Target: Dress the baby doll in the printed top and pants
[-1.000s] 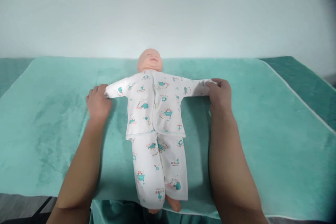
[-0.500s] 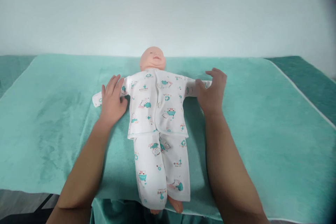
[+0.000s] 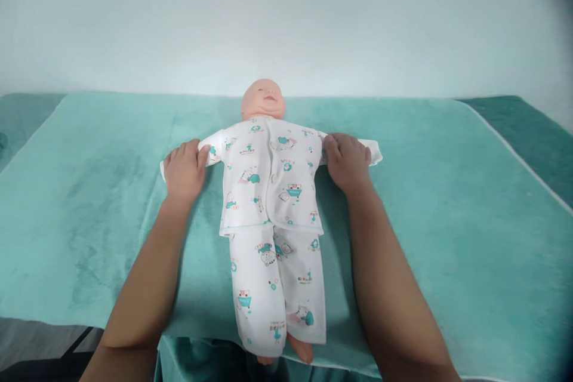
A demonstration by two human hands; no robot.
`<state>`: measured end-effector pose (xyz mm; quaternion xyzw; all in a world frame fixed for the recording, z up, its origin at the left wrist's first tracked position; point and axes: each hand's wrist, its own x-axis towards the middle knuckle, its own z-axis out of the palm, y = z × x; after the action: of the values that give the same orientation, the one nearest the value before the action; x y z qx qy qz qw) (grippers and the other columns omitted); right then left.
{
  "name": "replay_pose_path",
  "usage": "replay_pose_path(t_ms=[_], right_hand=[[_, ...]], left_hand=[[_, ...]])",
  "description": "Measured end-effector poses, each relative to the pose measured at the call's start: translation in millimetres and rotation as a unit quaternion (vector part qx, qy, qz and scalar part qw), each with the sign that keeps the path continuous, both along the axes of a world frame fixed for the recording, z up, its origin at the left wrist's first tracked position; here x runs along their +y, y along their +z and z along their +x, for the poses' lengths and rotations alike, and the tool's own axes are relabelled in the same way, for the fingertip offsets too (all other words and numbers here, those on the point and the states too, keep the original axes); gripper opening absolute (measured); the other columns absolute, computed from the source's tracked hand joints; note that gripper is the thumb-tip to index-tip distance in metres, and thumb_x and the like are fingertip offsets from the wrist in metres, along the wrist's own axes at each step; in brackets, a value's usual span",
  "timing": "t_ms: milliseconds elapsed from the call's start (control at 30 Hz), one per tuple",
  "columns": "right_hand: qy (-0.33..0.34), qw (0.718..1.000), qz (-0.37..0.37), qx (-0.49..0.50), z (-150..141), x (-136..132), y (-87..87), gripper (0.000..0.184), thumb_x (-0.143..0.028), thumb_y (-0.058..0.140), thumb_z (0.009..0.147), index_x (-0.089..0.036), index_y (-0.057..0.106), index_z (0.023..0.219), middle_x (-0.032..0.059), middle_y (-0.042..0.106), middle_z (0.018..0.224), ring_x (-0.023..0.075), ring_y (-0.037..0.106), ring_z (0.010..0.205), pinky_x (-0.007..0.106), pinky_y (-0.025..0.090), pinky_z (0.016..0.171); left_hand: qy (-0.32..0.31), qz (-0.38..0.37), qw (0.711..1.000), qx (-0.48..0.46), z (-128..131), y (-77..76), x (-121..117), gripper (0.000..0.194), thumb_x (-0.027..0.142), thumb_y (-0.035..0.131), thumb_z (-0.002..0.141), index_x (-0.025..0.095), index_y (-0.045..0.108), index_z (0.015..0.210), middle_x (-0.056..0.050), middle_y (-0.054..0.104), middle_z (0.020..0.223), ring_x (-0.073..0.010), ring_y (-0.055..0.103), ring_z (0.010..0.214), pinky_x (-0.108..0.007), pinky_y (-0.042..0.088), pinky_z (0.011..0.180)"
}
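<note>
A baby doll [image 3: 263,101] lies on its back with its head at the far side and its arms stretched out sideways. It wears a white printed jacket [image 3: 246,209], closed down the front with buttons, and matching trousers [image 3: 257,304]. My left hand [image 3: 184,168] is closed around the sleeved arm on the left, with a bit of cuff showing past the fingers. On the other side, my right hand [image 3: 349,161] wraps the opposite sleeve [image 3: 375,151], whose end sticks out to the right. Both feet [image 3: 301,349] peep from the trouser legs.
A light green cloth [image 3: 447,221] covers the table, with darker green cloth [image 3: 528,137] at the far right and far left. A pale wall [image 3: 286,18] stands behind. Dark green fabric [image 3: 197,361] hangs below the near edge.
Both hands have come down and closed on the doll's sleeves; their fingers were raised and spread before. The right cuff now shows beyond my right hand. The doll lies nearly the same.
</note>
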<state>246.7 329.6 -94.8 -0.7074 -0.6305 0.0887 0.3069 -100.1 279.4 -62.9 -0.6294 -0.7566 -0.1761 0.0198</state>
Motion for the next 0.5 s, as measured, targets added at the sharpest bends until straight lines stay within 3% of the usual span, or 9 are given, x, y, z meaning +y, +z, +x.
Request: replay_pose_path(t_ms=[167, 500], right_hand=[[-0.018, 1.000, -0.010, -0.006, 2.6, 0.4, 3.1, 0.047, -0.052, 0.029, 0.104, -0.025, 0.068, 0.110, 0.0136, 0.067, 0.128, 0.0349, 0.054, 0.126, 0.068, 0.025, 0.112], [-0.029, 0.999, -0.017, -0.003, 9.0, 2.9, 0.7, 0.051, -0.055, 0.027, 0.102, -0.024, 0.067, 0.098, 0.0138, 0.067, 0.120, 0.0356, 0.053, 0.117, 0.062, 0.032, 0.105]], left_hand=[[-0.007, 0.000, 1.000, 0.023, -5.5, -4.1, -0.3, 0.053, 0.062, 0.038, 0.101, 0.024, 0.060, 0.130, -0.014, 0.068, 0.127, -0.0352, 0.058, 0.120, -0.046, 0.041, 0.100], [0.019, -0.019, 1.000, 0.011, -7.8, -3.2, 2.3, 0.048, 0.062, 0.044, 0.099, 0.020, 0.064, 0.111, -0.015, 0.070, 0.116, -0.0344, 0.059, 0.117, -0.045, 0.042, 0.099]])
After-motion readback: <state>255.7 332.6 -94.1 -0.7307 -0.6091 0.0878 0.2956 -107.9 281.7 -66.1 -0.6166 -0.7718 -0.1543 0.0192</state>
